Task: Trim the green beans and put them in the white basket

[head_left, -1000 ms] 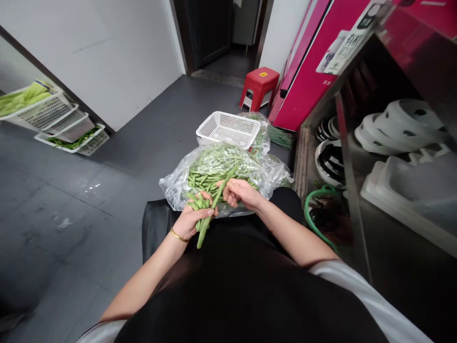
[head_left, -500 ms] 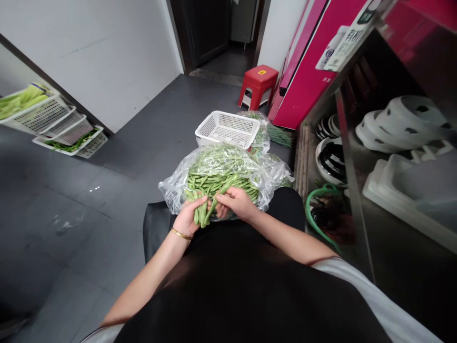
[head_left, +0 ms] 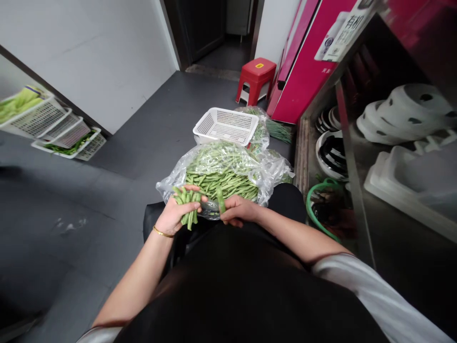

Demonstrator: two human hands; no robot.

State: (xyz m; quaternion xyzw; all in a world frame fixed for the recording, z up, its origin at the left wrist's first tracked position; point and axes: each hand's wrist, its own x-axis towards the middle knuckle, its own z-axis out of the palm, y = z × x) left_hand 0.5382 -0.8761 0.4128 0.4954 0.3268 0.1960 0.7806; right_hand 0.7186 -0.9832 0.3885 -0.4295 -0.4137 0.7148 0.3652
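Observation:
A clear plastic bag full of green beans lies open in front of my lap. My left hand is closed round a bunch of green beans, their ends sticking out above and below the fingers. To its right, my right hand pinches a single green bean, which stands nearly upright between thumb and fingers. Both hands are at the near edge of the bag, a short gap apart. Just beyond the bag sits a white perforated basket.
A red stool stands near the doorway. Stacked white baskets with vegetables are at the left wall. On the right, a metal shelf holds white containers, with a green-rimmed basket low beside my leg. More bagged greens lie behind the bag.
My hands have drawn apart. The left moved left with its bunch of beans; the right moved slightly down and now holds one bean upright, clear of the bunch.

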